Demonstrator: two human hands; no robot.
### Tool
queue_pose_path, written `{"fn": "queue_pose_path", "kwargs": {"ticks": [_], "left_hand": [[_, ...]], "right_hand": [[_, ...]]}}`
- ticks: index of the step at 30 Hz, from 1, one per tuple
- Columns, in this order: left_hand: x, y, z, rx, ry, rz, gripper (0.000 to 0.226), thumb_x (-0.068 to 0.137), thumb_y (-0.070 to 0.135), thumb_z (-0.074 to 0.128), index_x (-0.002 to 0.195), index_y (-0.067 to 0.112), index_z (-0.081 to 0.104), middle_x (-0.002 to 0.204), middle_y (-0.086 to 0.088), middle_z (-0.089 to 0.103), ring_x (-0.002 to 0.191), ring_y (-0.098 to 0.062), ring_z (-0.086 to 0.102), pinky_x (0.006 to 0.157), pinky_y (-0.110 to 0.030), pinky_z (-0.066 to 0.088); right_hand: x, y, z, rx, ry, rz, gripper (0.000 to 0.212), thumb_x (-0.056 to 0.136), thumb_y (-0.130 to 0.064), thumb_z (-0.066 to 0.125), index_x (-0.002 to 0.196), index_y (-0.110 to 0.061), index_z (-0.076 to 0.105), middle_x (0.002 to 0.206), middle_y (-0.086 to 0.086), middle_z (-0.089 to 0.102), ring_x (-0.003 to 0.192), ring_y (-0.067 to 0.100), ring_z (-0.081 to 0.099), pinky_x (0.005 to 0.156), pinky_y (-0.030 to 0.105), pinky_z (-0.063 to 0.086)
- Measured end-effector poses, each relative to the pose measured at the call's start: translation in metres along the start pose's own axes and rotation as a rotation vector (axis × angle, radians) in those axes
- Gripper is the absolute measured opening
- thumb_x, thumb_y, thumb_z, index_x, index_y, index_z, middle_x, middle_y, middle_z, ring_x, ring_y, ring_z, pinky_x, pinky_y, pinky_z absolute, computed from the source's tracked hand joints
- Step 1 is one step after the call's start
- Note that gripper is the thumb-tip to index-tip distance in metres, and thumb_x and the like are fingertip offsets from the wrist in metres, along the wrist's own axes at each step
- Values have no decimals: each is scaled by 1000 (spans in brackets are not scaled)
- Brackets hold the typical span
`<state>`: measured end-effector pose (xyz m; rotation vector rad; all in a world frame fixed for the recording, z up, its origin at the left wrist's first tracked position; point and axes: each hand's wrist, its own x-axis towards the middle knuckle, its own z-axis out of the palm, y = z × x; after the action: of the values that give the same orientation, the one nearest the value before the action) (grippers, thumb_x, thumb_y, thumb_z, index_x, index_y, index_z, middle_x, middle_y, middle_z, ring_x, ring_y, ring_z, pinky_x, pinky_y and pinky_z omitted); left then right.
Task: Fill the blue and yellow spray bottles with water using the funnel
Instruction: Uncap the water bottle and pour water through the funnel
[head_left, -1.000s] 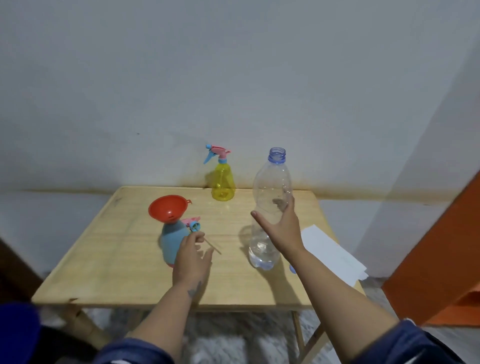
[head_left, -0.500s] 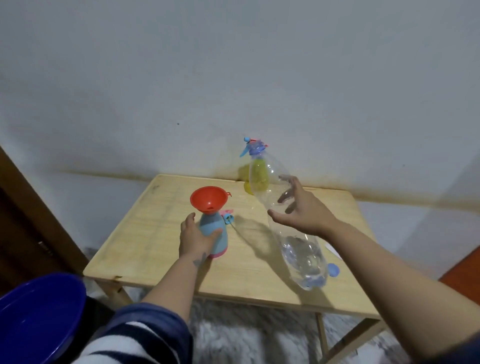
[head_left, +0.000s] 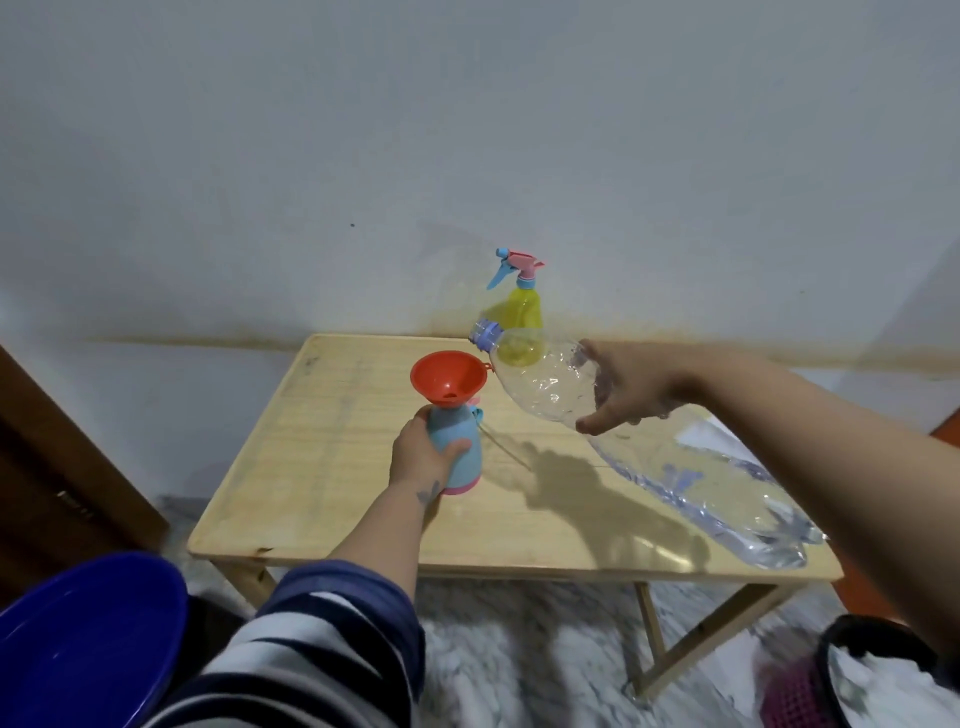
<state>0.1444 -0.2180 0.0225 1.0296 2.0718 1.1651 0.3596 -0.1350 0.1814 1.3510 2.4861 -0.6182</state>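
A pale grey wall (head_left: 467, 130) fills the upper part of the view, stained brownish along its base behind the table. Against it stands a light wooden table (head_left: 332, 499) with folding legs, set on a mottled grey-and-white floor (head_left: 519, 649). A large blue basin (head_left: 78, 639) shows at the lower left corner, and a dark bin (head_left: 878, 670) with a pink mesh thing beside it sits at the lower right. Above the right half of the table a big clear plastic bottle (head_left: 675, 467) is tilted steeply, its blue-ringed open neck pointing up and left toward the funnel and its base hanging low over the table's right front edge, with water pooled in that lower end. The right hand (head_left: 628, 389) grips this bottle around its upper body, fingers curled over it. A striped sleeve covers the left forearm, and the left hand (head_left: 421, 452) wraps around the blue spray bottle (head_left: 462, 441), which stands upright near the middle of the table on its pink base. A red funnel (head_left: 449, 376) sits in that bottle's neck, its rim just beside the clear bottle's mouth. The yellow spray bottle (head_left: 522, 322) stands upright at the back edge by the wall, its pink-and-blue trigger head on, partly behind the clear bottle's neck. A detached spray head lies just behind the blue bottle, mostly hidden.
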Motion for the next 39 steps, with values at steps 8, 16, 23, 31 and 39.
{"fn": "queue_pose_path", "kwargs": {"ticks": [8,16,23,31,39], "left_hand": [[1,3,1,24,-24,-13,49,83,19,71,127,15,50,122,-6,59,112,-27,57,92,-37,48],[1,8,1,50,-37,-40,49,84,18,69,128,15,48,123,-8,59,112,-28,56,92,-39,48],[1,10,1,62,-44,-43,49,84,17,68,129,13,47,123,-9,59,111,-29,57,92,-39,48],[1,12,2,70,-46,-54,50,85,16,68,130,12,47,126,-9,58,115,-30,56,93,-39,47],[1,12,1,94,-50,-57,52,85,17,69,131,12,46,127,-10,57,115,-30,55,92,-39,48]], "right_hand": [[-1,-17,-6,-93,-58,65,78,70,-43,75,132,-32,28,109,6,62,82,28,71,60,36,58],[-4,-29,-13,-147,-117,91,77,73,-43,75,132,-33,27,108,6,64,76,30,68,70,46,60],[-6,-37,-15,-193,-139,108,73,75,-41,75,130,-31,28,108,7,65,73,31,67,70,46,59],[-13,-43,-22,-206,-142,121,73,78,-32,75,135,-23,30,93,10,60,59,27,58,29,17,41],[-15,-40,-21,-230,-140,125,70,78,-31,75,132,-22,32,89,10,59,58,26,58,28,16,39]]}}
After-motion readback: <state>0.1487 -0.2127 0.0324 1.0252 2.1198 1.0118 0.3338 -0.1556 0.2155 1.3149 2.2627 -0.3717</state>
